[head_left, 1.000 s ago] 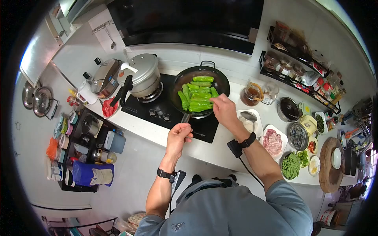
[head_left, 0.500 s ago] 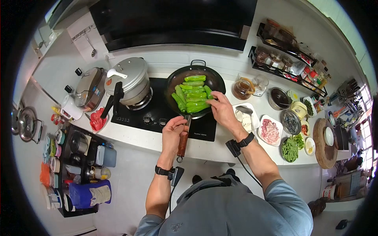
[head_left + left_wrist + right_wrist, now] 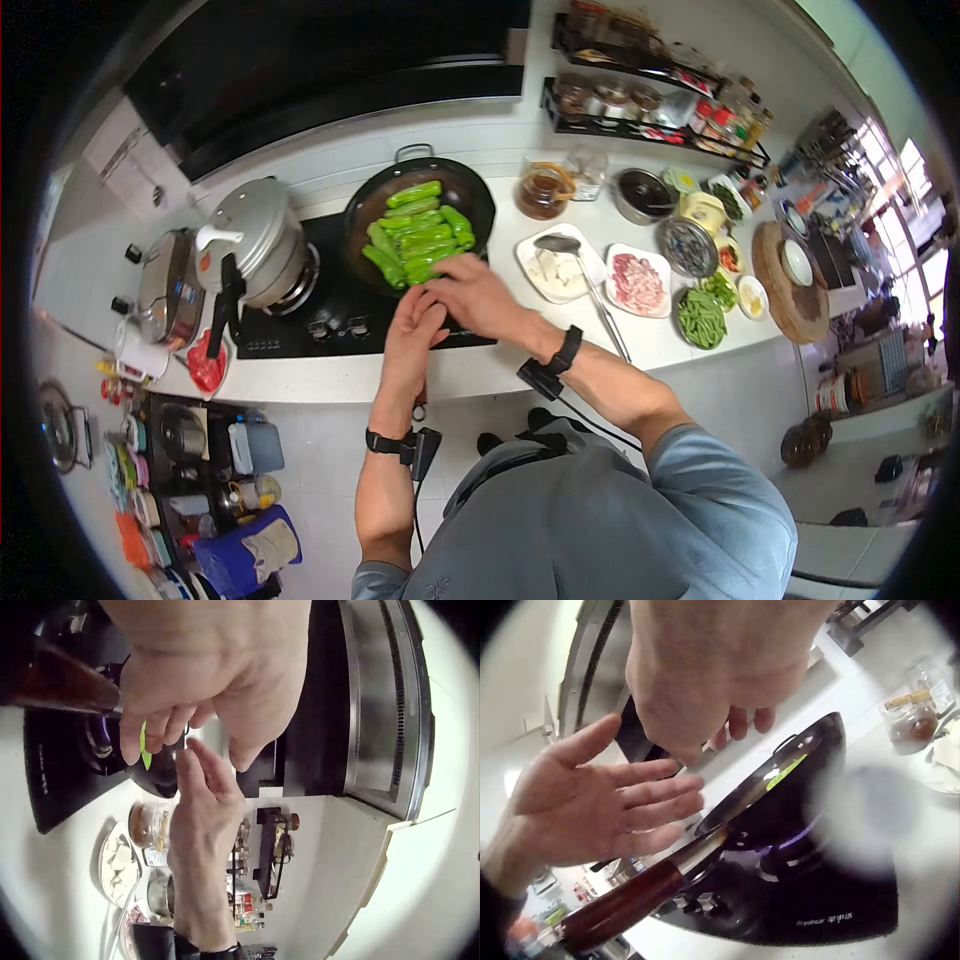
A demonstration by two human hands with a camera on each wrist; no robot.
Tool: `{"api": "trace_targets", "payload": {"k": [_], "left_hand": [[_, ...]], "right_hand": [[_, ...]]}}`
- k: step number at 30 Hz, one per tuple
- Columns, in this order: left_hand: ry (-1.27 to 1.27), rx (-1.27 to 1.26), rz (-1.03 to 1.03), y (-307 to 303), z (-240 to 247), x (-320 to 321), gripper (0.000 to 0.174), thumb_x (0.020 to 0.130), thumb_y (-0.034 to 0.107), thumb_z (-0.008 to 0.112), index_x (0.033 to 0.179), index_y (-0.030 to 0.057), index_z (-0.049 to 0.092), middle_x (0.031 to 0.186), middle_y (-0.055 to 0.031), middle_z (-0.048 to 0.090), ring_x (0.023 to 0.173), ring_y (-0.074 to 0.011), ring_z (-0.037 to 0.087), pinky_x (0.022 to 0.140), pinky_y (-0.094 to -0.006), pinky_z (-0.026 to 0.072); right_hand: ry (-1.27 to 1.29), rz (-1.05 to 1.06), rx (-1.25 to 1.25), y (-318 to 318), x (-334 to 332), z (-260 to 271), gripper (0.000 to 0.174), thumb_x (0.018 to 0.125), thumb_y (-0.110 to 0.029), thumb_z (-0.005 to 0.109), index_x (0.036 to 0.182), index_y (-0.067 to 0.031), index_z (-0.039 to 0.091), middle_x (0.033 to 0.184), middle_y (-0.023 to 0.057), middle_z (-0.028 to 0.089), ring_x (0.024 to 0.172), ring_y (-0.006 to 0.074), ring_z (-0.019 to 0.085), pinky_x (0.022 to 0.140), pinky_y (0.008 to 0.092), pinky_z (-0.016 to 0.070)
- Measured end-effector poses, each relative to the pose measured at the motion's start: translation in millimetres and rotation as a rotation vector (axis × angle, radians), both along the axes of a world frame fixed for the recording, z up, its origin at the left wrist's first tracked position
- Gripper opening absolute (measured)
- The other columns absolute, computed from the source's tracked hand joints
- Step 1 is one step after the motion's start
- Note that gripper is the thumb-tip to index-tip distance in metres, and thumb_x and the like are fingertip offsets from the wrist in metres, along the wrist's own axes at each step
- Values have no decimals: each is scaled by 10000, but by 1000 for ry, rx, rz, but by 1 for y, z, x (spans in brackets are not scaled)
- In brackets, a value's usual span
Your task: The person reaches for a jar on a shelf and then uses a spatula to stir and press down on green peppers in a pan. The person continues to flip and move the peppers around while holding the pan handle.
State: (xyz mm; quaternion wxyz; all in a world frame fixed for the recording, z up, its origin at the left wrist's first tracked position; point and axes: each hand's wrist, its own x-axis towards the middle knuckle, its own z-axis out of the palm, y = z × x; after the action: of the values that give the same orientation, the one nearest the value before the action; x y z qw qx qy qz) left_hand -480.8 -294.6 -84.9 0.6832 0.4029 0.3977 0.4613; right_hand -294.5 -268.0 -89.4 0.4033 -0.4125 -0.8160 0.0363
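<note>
Green peppers (image 3: pixel 418 236) lie side by side in a dark wok (image 3: pixel 468 190) on the black gas hob (image 3: pixel 265 330). In the right wrist view, violet flame (image 3: pixel 799 836) glows below the wok. My left hand (image 3: pixel 410 338) is over the wok's brown wooden handle (image 3: pixel 622 906) without gripping it; its palm and extended fingers show in that view. My right hand (image 3: pixel 485 300) meets the left fingertips at the wok's near rim, overlapping them in the head view. Its fingers bend loosely, with nothing visible between them.
Left of the wok stands a pressure cooker (image 3: pixel 255 240). To the right are a plate of white slices (image 3: pixel 550 280) with a ladle (image 3: pixel 605 315) across it, a plate of sliced meat (image 3: pixel 640 282), a bowl of green beans (image 3: pixel 702 320) and a glass jug (image 3: pixel 540 195).
The head view has turned right, so the hob and wok appear further left. My right hand has come from the wok's right edge to my left fingertips. The peppers stay in the wok.
</note>
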Motion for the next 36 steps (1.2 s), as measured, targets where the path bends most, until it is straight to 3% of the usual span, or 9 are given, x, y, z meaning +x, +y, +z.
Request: {"api": "trace_targets", "payload": {"k": [3,7,13,19,21,24,32,35,36], "left_hand": [[-108,81,101,3,21,-4,581,1064,231,678,1575,88,441,1500,-66,600,1288,-140,614,1002,-318,522],[-23,154,282,9,46,-21,433,1073,253,660,1443,36,599,1371,-108,702,1280,-172,636,1056,-360,495],[52,209,302,6,18,10,480,992,-12,686,1462,26,595,1373,-91,694,1178,-168,675,987,-310,561],[51,48,179,-12,-2,74,440,1021,42,676,1455,65,607,1398,-70,661,1174,-149,669,957,-318,572],[50,30,169,-17,-11,96,367,1021,53,676,1386,56,646,1331,-59,687,1144,-146,678,928,-304,574],[87,-33,49,-26,-26,126,327,970,48,712,1295,28,679,1040,-9,728,888,-81,644,814,-246,528],[249,-125,-150,-42,-56,181,276,964,97,757,1229,35,709,997,1,703,864,-84,602,784,-249,497],[305,-98,-246,-43,-67,202,282,968,137,769,1227,39,715,1004,1,703,874,-84,602,789,-251,490],[313,-92,-297,-40,-71,209,300,984,204,764,1232,43,715,1015,11,704,885,-81,598,782,-253,474]], "right_hand": [[-127,-25,48,-17,5,8,318,842,-80,735,1159,-63,758,1365,145,635,1272,394,570,1066,450,481],[-139,-38,55,-22,69,-22,317,846,-52,715,1161,-27,745,1351,156,642,1272,408,564,1066,460,482],[-154,-330,-162,-53,164,-68,264,829,-3,663,1086,-13,724,1223,226,669,1108,413,654,945,500,544],[-281,-693,-467,-121,242,-114,268,858,-59,655,1124,-30,673,1085,214,680,914,406,711,755,500,599],[-243,-706,-513,-136,248,-120,338,872,-67,655,1207,-33,637,1077,216,681,907,412,714,746,502,601],[-204,-698,-519,-143,255,-140,464,903,-75,644,1356,-34,554,1093,227,682,909,428,717,742,506,606],[103,-694,-522,-145,259,-166,571,930,5,599,1481,15,447,1212,281,658,969,464,708,771,549,594],[161,-569,-213,-140,266,-157,565,962,-9,613,1498,10,434,1155,234,683,851,364,728,677,475,589],[444,-461,-586,-139,267,-136,538,989,-37,622,1495,-5,443,1132,192,693,788,284,700,621,408,561]]}}
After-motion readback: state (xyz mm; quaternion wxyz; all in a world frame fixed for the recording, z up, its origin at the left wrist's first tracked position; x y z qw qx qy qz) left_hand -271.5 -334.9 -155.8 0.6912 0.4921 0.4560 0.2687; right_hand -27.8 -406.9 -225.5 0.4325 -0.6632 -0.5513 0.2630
